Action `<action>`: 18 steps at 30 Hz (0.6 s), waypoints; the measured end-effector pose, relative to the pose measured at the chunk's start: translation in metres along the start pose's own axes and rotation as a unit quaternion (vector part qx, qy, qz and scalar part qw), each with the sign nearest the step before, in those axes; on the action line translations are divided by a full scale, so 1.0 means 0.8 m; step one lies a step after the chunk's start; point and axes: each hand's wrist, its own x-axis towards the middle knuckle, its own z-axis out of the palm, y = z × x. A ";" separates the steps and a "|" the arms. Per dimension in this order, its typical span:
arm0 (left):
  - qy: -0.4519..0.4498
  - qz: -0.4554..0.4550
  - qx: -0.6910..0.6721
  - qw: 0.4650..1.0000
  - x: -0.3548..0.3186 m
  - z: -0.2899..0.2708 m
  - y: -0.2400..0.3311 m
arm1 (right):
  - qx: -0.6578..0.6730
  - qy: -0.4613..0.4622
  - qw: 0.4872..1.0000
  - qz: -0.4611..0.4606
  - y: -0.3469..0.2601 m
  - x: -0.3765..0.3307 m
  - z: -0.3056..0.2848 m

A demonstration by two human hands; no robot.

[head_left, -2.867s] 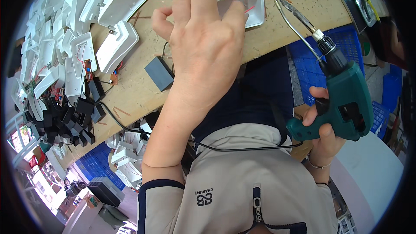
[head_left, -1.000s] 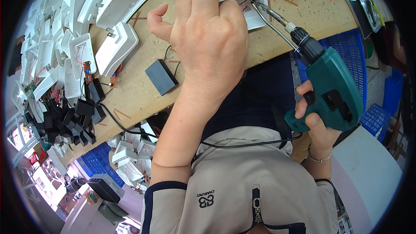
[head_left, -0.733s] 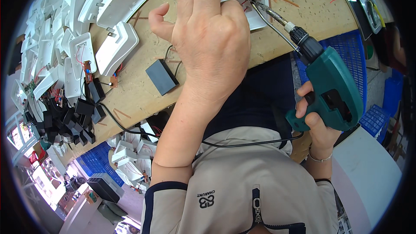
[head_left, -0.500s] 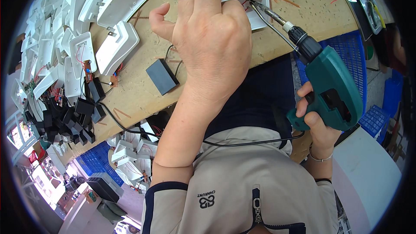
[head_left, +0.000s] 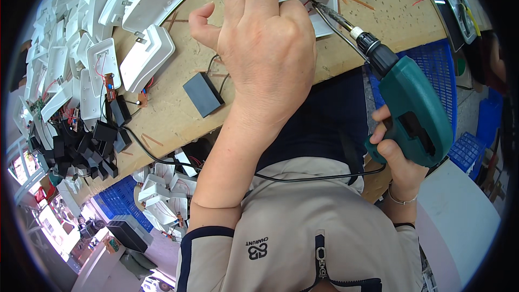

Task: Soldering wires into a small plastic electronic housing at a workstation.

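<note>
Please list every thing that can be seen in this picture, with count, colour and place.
white plastic housing: one, white, on the bench top, under the left hand
electric screwdriver: one, green and black, in the right hand, bit tip at the housing
black box: one, black, wired, on the bench left of the forearm
pile of white housings: many, white, upper left of the bench
black parts: many, black, left bench edge
blue crates: several, blue, right and below the bench
workbench: one, brown wood
left hand: one, its grip on the housing
right hand: one, its grip on the screwdriver

No packages, labels, signs or screens in view.
</note>
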 end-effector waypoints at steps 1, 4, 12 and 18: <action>0.001 0.002 0.001 1.000 0.000 0.000 0.000 | 0.000 0.000 1.000 0.000 0.000 0.000 -0.001; 0.003 0.005 0.002 1.000 0.000 0.000 0.001 | -0.024 -0.025 0.999 0.005 0.000 -0.002 -0.006; 0.008 0.007 0.012 1.000 0.000 0.003 0.000 | -0.012 -0.003 1.000 0.016 -0.003 -0.003 0.000; 0.026 -0.013 -0.018 0.999 0.000 0.008 -0.001 | -0.001 0.008 1.000 0.005 -0.003 -0.002 0.005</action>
